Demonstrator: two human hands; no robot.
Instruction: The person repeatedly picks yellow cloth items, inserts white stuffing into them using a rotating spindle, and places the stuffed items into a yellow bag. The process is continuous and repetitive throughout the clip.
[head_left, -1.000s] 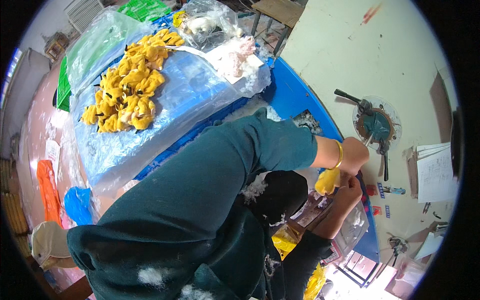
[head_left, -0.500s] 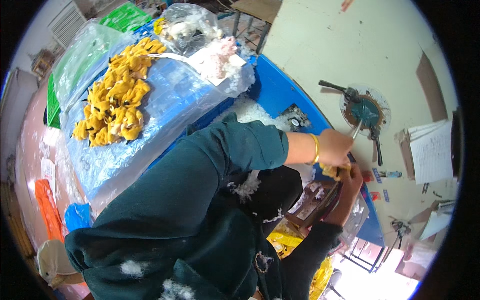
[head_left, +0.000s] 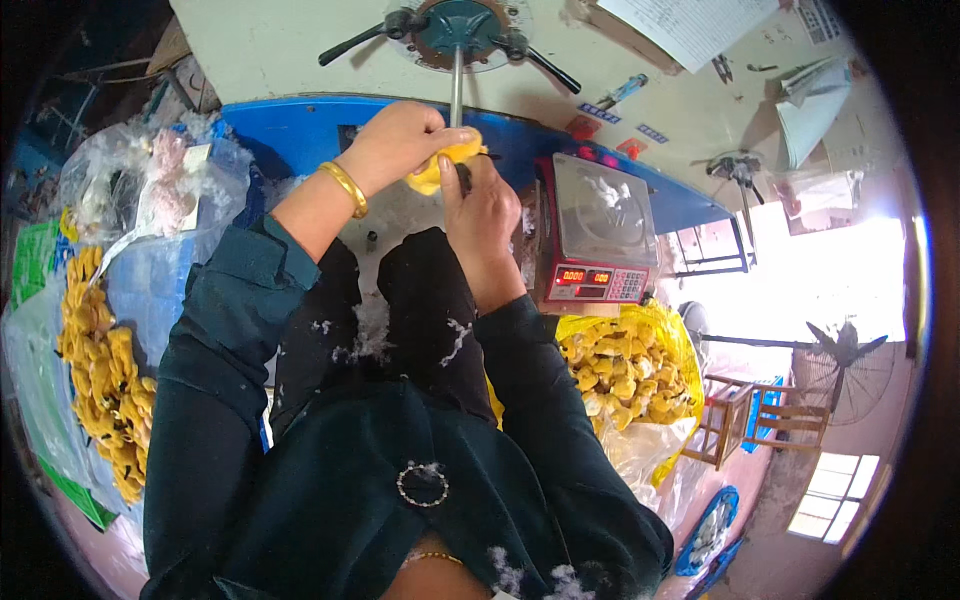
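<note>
A small yellow plush piece (head_left: pixel 428 181) is between my two hands, just below the thin metal tube (head_left: pixel 458 88). My left hand (head_left: pixel 400 143), with a gold bangle at the wrist, grips it from the left, its thumb lying across the top. From the right, my right hand (head_left: pixel 484 212) pinches the same piece with thumb and fingers. The tube's lower end is hidden at the plush, so whether it goes inside cannot be seen. Above, the tube comes out of a dark green round fitting (head_left: pixel 460 28) with black handles on the pale panel.
Right of my hands stands a red scale (head_left: pixel 600 235). A yellow bag (head_left: pixel 690 385) of stuffed yellow pieces sits below it. Flat yellow plush pieces (head_left: pixel 100 370) are heaped at left on plastic sheeting. A blue edge (head_left: pixel 300 115) borders the panel; white fluff clings to my clothes.
My view has swung to the right, bringing the scale and the yellow bag into sight. Both hands still hold the plush piece near the tube's end.
</note>
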